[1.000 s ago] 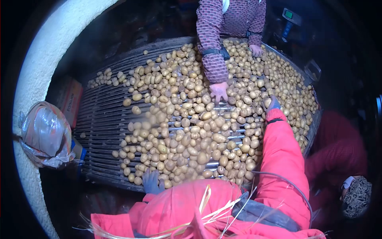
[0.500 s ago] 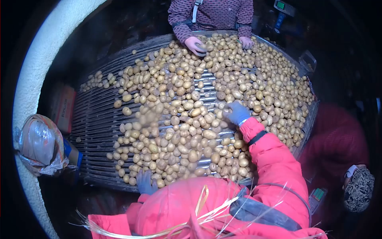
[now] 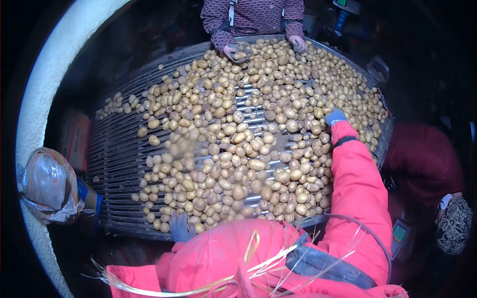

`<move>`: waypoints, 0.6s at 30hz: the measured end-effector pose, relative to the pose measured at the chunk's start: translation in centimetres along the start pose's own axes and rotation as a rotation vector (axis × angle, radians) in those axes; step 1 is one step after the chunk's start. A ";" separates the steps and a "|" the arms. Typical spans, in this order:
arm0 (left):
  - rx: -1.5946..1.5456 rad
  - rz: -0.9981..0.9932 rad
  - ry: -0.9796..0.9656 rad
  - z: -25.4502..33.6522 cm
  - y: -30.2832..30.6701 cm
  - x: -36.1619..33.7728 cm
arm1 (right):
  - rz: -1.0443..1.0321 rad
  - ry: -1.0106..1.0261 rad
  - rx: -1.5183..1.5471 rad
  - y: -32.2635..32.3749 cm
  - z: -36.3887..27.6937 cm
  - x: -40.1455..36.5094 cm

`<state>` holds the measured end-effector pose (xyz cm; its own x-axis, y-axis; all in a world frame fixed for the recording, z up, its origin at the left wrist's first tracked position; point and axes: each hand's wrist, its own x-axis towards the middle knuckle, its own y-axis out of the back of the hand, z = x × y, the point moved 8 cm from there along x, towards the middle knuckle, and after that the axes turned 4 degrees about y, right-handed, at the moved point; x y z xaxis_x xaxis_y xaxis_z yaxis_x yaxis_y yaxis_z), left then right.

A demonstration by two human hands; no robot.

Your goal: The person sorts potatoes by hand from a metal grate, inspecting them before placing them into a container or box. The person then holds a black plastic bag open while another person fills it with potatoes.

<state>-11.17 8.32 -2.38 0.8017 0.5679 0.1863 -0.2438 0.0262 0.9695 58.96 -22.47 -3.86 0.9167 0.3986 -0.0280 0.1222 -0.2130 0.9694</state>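
Observation:
Many loose potatoes (image 3: 238,164) cover a slatted metal rack (image 3: 117,164). My left hand (image 3: 181,228), in a grey-blue glove, rests at the rack's near edge, fingers stretched out beside the nearest potatoes and holding nothing visible. Farther out, my right hand (image 3: 336,117), gloved alike, reaches in among the potatoes on the right side. Its fingers point down and are mostly hidden, so its grip does not show. Bare slats (image 3: 282,143) lie exposed left of my right forearm.
Across the rack stands another person in a patterned jacket (image 3: 253,17), one gloved hand (image 3: 236,52) on a potato. A second person in dark red (image 3: 422,159) bends at the right. A white curved post (image 3: 42,104) and a plastic bag (image 3: 49,181) are at the left.
My right hand has moved right and farther away across the potatoes, with the arm more outstretched. A bare patch shows near where it was. My left hand stays at the near edge.

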 end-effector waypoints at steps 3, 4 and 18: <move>-0.001 0.016 0.005 -0.2 0.1 0.0 | -0.173 0.010 -0.012 -1.9 -0.7 -0.3; 0.009 0.006 -0.008 -0.2 0.0 0.0 | -0.186 -0.039 0.118 -2.1 -0.8 -0.4; 0.050 -0.008 -0.030 -0.1 -0.2 0.0 | -0.287 -0.059 0.001 -2.1 -4.7 -4.7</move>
<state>-11.18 8.40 -2.62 0.8195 0.5431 0.1827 -0.2104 -0.0113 0.9775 52.63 -19.71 -4.57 0.8649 0.3905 -0.3154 0.3802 -0.0995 0.9195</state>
